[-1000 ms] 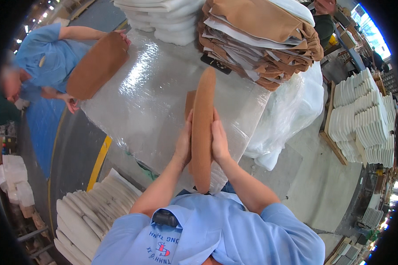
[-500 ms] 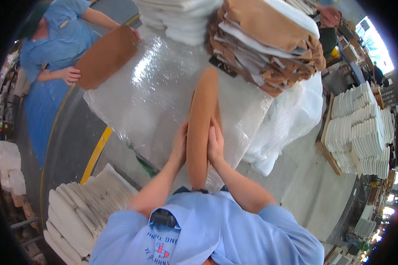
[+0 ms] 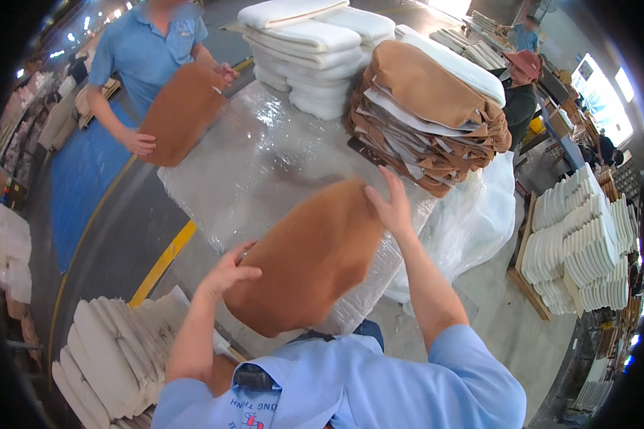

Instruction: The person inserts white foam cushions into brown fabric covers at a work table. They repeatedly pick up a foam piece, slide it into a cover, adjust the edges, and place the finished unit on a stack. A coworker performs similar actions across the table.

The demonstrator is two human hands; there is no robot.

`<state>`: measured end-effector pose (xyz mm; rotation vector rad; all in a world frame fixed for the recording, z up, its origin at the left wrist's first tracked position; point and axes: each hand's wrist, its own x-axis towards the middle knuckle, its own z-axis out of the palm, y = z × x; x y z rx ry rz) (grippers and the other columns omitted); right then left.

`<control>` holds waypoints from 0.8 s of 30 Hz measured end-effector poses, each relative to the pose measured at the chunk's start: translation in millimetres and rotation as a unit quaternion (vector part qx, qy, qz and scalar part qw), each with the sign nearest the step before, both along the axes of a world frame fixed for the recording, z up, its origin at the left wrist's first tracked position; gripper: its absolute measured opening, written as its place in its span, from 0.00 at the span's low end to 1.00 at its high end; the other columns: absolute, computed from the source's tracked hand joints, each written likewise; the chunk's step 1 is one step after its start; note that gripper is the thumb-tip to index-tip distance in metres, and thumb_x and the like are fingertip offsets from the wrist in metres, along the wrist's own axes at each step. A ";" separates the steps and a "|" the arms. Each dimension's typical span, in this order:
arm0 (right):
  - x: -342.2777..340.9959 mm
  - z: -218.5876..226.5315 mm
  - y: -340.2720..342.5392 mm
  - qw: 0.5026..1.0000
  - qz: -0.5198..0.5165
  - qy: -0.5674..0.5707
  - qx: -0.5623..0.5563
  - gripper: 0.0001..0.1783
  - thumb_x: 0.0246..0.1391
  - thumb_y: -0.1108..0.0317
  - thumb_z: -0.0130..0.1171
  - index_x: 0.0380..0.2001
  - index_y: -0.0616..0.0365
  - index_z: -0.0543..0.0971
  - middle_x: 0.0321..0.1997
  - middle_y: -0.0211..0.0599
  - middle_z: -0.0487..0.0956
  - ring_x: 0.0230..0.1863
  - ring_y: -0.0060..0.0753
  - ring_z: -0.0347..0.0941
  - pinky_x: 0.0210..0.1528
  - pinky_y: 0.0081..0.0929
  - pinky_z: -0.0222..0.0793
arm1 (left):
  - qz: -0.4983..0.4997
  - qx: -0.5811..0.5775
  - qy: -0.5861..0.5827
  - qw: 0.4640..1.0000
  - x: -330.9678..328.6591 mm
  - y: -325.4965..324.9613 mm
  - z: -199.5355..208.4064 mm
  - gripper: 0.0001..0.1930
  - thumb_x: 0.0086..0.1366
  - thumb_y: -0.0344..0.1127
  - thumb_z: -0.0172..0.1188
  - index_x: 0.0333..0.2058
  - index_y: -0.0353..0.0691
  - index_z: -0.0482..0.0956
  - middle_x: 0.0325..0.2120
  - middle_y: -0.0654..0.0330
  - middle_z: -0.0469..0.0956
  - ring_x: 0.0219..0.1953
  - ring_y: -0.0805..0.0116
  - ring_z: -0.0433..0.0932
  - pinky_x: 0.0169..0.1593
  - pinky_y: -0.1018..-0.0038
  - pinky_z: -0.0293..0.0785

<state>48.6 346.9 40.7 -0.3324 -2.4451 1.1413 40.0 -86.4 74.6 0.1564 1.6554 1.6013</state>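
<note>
A brown fabric-covered cushion (image 3: 308, 261) is tilted above the wrapped table, between my two hands. My left hand (image 3: 229, 273) grips its left edge, thumb on top and fingers partly hidden along the side. At the far right corner, my right hand (image 3: 393, 204) bears against the edge with thumb and palm, its fingers stretched out past the corner. Clear plastic film covers the table (image 3: 215, 168). Beyond the cushion, at the table's far right, stands a pile of brown covers (image 3: 426, 82) with white pieces between them.
White pads (image 3: 304, 53) are stacked at the table's far side. A co-worker (image 3: 154, 53) at far left holds another brown cushion (image 3: 186, 114). Off-white pads (image 3: 111, 350) stand close on my left. White pads on a pallet (image 3: 569, 239) stand to the right.
The cushion has turned from edge-on to broad face up, and my hands have moved apart to its opposite edges. The view has shifted, showing more of the far side.
</note>
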 end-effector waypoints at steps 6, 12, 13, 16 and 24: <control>8.7 -68.4 -27.1 0.970 0.114 -0.183 0.109 0.30 0.65 0.55 0.62 0.68 0.47 0.74 0.71 0.40 0.73 0.71 0.49 0.69 0.69 0.49 0.69 | -0.095 -0.524 0.464 0.708 57.3 24.6 -73.6 0.38 0.72 0.53 0.58 0.75 0.45 0.61 0.76 0.48 0.55 0.75 0.30 0.53 0.76 0.40 0.48; 32.4 -69.4 -73.5 0.885 0.176 -0.172 0.395 0.36 0.69 0.45 0.52 0.74 0.49 0.66 0.83 0.40 0.56 0.84 0.51 0.46 0.78 0.67 0.43 | -0.082 -0.485 0.527 0.693 95.2 45.1 -101.8 0.39 0.71 0.52 0.58 0.75 0.41 0.60 0.77 0.45 0.50 0.77 0.29 0.45 0.77 0.37 0.41; 45.7 -66.1 -92.0 0.881 0.212 -0.171 0.388 0.39 0.70 0.42 0.48 0.76 0.52 0.62 0.84 0.40 0.54 0.84 0.50 0.42 0.80 0.65 0.37 | -0.084 -0.490 0.526 0.690 94.0 47.2 -101.2 0.39 0.71 0.52 0.58 0.74 0.40 0.60 0.77 0.45 0.50 0.77 0.29 0.45 0.77 0.37 0.40; 87.6 -62.4 -136.2 0.864 0.293 -0.199 0.358 0.45 0.70 0.37 0.46 0.78 0.55 0.57 0.84 0.42 0.52 0.85 0.48 0.39 0.82 0.61 0.32 | -0.080 -0.492 0.526 0.689 91.8 52.8 -99.4 0.39 0.71 0.51 0.58 0.74 0.40 0.60 0.77 0.44 0.50 0.78 0.31 0.45 0.77 0.37 0.40; 131.6 -63.5 -91.3 0.864 0.331 -0.147 0.351 0.33 0.68 0.46 0.55 0.71 0.46 0.70 0.80 0.31 0.63 0.81 0.38 0.53 0.81 0.60 0.41 | -0.037 -0.448 0.519 0.727 109.0 9.6 -97.2 0.38 0.71 0.46 0.61 0.74 0.41 0.59 0.75 0.40 0.53 0.76 0.35 0.51 0.76 0.44 0.47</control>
